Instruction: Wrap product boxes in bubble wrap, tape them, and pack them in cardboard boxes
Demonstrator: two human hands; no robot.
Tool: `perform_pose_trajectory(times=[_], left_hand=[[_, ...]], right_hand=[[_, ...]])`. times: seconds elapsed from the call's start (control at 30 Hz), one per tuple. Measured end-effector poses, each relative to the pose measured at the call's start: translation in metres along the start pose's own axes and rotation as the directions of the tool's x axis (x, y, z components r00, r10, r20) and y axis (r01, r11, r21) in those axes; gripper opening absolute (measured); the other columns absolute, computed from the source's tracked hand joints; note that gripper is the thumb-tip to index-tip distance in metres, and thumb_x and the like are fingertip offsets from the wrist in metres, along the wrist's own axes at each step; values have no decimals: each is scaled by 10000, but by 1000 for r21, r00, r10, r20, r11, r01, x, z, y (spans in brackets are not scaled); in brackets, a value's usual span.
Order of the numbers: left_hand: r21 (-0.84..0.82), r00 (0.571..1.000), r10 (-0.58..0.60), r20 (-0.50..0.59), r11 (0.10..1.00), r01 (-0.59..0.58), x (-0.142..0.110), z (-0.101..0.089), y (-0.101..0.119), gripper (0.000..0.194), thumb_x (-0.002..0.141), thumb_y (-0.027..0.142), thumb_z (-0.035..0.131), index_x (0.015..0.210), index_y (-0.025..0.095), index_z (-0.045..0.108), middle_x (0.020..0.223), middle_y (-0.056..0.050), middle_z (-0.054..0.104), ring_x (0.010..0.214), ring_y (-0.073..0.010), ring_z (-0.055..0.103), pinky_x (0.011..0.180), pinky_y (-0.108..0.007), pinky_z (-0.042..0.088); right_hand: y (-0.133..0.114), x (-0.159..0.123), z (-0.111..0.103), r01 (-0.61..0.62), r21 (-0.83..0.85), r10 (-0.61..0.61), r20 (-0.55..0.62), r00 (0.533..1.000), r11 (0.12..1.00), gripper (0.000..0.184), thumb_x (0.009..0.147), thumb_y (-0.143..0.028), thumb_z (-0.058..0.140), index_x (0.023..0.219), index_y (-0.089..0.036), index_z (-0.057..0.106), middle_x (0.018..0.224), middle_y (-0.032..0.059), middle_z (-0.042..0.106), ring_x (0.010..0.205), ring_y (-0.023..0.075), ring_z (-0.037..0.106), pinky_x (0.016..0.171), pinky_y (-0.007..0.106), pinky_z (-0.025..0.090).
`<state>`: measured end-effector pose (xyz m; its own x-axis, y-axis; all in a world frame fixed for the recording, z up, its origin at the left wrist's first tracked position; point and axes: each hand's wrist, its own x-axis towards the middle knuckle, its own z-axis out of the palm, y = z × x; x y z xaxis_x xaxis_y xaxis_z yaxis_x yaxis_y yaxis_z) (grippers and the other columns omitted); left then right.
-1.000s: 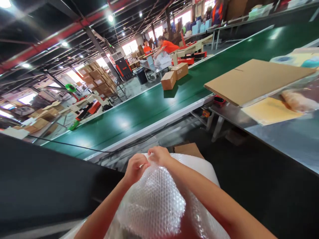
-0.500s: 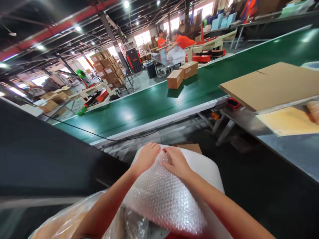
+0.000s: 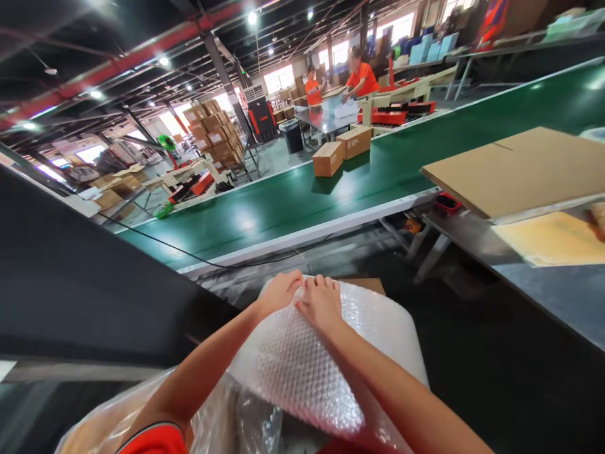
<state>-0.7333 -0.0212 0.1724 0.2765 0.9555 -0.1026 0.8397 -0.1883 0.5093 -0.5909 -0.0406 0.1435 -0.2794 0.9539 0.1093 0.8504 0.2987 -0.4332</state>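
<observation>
A large roll of bubble wrap stands right in front of me, with a loose sheet of it hanging toward my body. My left hand pinches the wrap at the top of the roll, fingers bent and closed. Close beside it, my right hand grips the same stretch of wrap, its fingers curled over the top. Whatever lies under the fingertips is hidden. Below my left forearm is a clear plastic bag with brownish contents.
A green conveyor belt crosses ahead, carrying two cartons. Flat cardboard lies on a table at right. A dark panel slants in at left. Two people in orange stand at a far table.
My right hand has shifted slightly left and turned, its fingers now over the top of the wrap. The cartons have moved slightly left along the belt. A far person has straightened up.
</observation>
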Motion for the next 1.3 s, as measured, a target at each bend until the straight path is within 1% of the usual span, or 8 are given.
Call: perform_pose_trajectory(times=[0.13,0.43,0.7,0.93,1.03,1.2,1.23,1.3], left_hand=[[-208,1000,16,-11,978,-18,5,-13,-3,128,785,257,510,678,187,522,561,62,504,575,-98,445,565,-226,335],[-594,990,-70,-126,804,-18,-35,-163,-46,338,759,516,613,807,214,467,455,107,416,404,-99,449,487,-255,442],[-28,928,-58,-368,998,51,-42,-132,-42,199,736,321,608,868,224,496,527,101,455,510,-126,517,547,-234,390],[474,859,97,-502,862,179,-80,-121,-27,365,871,272,501,1229,205,538,1031,-87,688,1057,-260,612,1118,-537,279],[523,752,148,-642,802,289,-99,-136,-28,539,826,324,601,1347,271,476,1481,-155,408,1386,-371,339,1140,-652,78],[233,247,160,-956,924,303,-132,-129,-7,639,888,303,493,1454,139,245,1487,-215,318,1367,-350,350,1090,-512,316],[265,329,177,-928,932,248,-135,-113,0,541,907,270,446,1415,146,311,1395,-197,436,1281,-326,453,1047,-481,367],[380,782,217,-585,925,27,-133,-74,10,393,900,213,430,1289,177,477,1187,-140,603,1044,-268,602,907,-399,460]], right_hand=[[-3,0,4,-12,15,13,-17,1000,1000,367,752,-408,721,1024,-187,610,1051,101,618,1000,285,520,842,393,326],[66,-2,-4,-122,147,128,-34,991,982,231,783,-390,661,927,-217,611,1001,51,617,943,238,539,821,348,342],[33,-10,-6,96,103,-86,-103,991,990,305,822,-317,606,1106,-208,617,1146,113,610,1074,286,517,926,426,350],[0,-36,14,520,-8,-520,-21,854,854,361,923,-353,506,1260,-264,600,1420,98,512,1335,319,369,1097,537,184],[4,-37,16,517,-37,-515,49,856,855,361,937,-374,476,1245,-256,621,1414,97,527,1339,347,366,1091,584,171],[2,-33,15,542,-37,-537,104,837,839,389,945,-337,453,1289,-226,596,1432,102,508,1339,349,357,1087,568,198],[-1,-32,16,541,-28,-535,114,837,840,377,948,-307,438,1279,-235,605,1432,92,510,1343,347,355,1089,569,195],[-5,-28,18,520,14,-516,141,845,854,367,939,-234,429,1249,-251,626,1424,66,523,1351,329,357,1101,555,192]])
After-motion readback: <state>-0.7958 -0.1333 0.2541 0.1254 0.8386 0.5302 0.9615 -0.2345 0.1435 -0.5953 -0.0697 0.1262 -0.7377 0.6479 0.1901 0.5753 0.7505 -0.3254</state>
